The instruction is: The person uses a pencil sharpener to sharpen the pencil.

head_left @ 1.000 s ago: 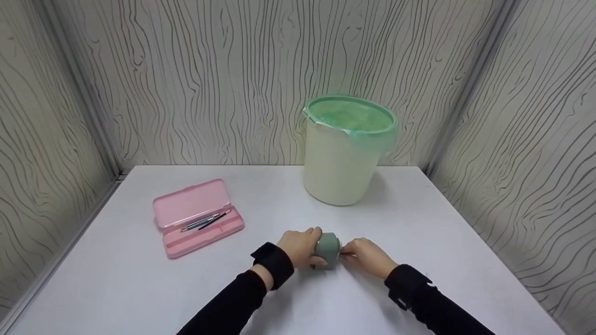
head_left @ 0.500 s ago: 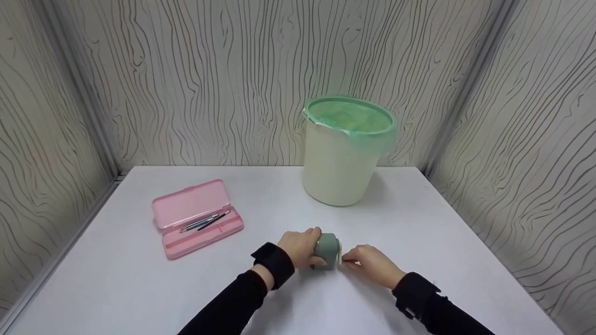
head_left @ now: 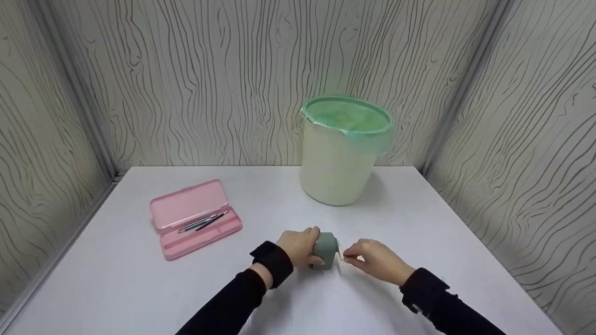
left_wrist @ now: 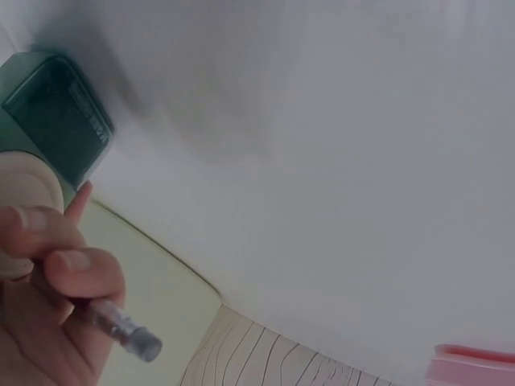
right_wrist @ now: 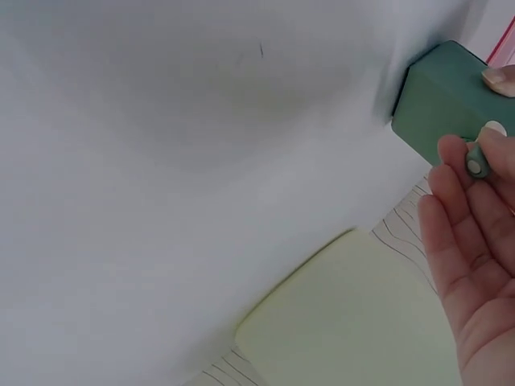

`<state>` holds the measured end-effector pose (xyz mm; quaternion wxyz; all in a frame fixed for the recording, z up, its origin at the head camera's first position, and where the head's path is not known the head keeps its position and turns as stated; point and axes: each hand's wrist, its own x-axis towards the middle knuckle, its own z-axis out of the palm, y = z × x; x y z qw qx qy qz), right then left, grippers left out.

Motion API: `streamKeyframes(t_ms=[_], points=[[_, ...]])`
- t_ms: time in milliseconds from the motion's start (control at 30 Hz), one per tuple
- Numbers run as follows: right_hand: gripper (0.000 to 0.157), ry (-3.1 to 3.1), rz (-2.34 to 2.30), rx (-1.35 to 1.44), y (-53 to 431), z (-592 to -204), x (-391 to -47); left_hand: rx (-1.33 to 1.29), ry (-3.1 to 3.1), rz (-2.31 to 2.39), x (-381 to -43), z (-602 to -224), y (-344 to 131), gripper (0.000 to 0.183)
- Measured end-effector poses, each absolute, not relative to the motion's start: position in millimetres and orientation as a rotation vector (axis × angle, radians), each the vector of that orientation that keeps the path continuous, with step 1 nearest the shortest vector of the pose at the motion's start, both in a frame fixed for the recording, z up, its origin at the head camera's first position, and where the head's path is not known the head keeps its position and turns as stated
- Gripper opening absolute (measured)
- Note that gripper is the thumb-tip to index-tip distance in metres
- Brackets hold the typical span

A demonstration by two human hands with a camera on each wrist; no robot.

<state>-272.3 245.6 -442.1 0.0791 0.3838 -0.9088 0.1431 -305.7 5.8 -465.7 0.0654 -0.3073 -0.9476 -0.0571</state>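
Note:
My left hand (head_left: 298, 247) grips a green pencil sharpener (head_left: 324, 251) lying on the table, fingers over its top and thumb low on its side. In the left wrist view, its dark see-through drawer (left_wrist: 64, 117) and round cream front (left_wrist: 30, 181) show. A pencil (left_wrist: 121, 328) with a metal-capped end sticks out past the curled left fingers; its other end is hidden. On the sharpener's right side, my right hand (head_left: 377, 260) pinches the small green knob (right_wrist: 477, 163) of the crank between thumb and forefinger. The other right fingers extend loosely in the right wrist view.
An open pink pencil case (head_left: 202, 221) lies at the left, with several pens or pencils (head_left: 205, 222) inside. Behind the hands stands a pale bin (head_left: 337, 163) with a green rim and liner. Wood-patterned panels (head_left: 223, 83) enclose the white table (head_left: 139, 284).
My right hand has shifted right and swung round with the crank, whose arm now shows at a slant. The left hand still grips the sharpener in nearly the same place.

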Motion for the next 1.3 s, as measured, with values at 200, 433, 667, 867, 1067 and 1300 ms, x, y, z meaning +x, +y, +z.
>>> streamKeyframes(t_ms=[200, 433, 667, 867, 1067, 1300], points=[[0.01, -2.698, 0.406, 1.14, 244, -433, -277, -0.934, -2.877, -0.18, -308, -466, 5, 0.058], [0.01, -2.691, 0.412, 1.091, 241, -425, -283, -0.927, -2.88, -0.185, -307, -464, 3, 0.057], [0.01, -2.643, 0.421, 1.085, 240, -421, -295, -0.923, -2.885, -0.147, -308, -463, 3, 0.058], [0.011, -2.648, 0.402, 1.03, 238, -422, -305, -0.93, -2.881, -0.108, -308, -464, 4, 0.058], [0.011, -2.637, 0.359, 0.981, 233, -428, -318, -0.942, -2.835, -0.124, -309, -467, 5, 0.058], [0.01, -2.709, 0.314, 0.933, 230, -445, -329, -0.953, -2.842, -0.132, -307, -465, 6, 0.058]])
